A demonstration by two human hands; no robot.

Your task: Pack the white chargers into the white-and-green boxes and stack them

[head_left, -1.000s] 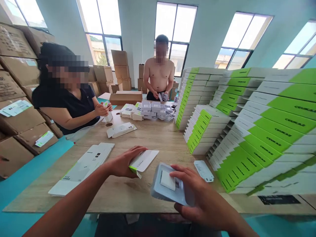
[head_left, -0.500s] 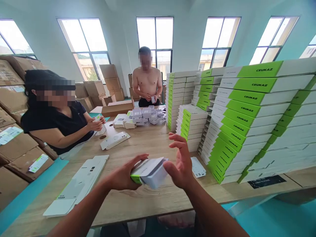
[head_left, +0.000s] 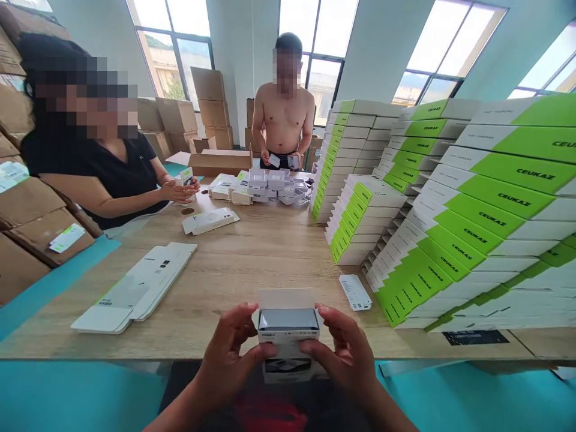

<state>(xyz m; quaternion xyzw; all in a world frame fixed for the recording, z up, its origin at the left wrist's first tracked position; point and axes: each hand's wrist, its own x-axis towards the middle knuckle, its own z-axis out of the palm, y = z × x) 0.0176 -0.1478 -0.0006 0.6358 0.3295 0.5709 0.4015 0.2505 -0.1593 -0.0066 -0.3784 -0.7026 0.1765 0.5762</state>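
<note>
Between my hands, at the table's front edge, is a small white cardboard box (head_left: 290, 336) with its top flap raised and a greyish insert showing inside the opening. My left hand (head_left: 236, 342) grips its left side, thumb on the printed front face. On the right side my right hand (head_left: 344, 348) holds it the same way, its thumb also against the front. Both hands are closed on the box. A small stack of printed white cards (head_left: 355, 292) lies beyond my right hand. To the left lies a pile of flattened white cartons (head_left: 139, 285).
Tall stacks of green-and-white boxes (head_left: 477, 210) line the table's right side. White trays (head_left: 274, 183) and folded cartons (head_left: 229, 187) sit at the far end. One person (head_left: 99, 162) at left and another (head_left: 284, 120) at the back handle small items. Brown cartons (head_left: 211, 99) stand behind.
The box has turned upright and come nearer to me, its open end now up. My right hand has gone from open beside it to gripping its right side. The view has tilted down.
</note>
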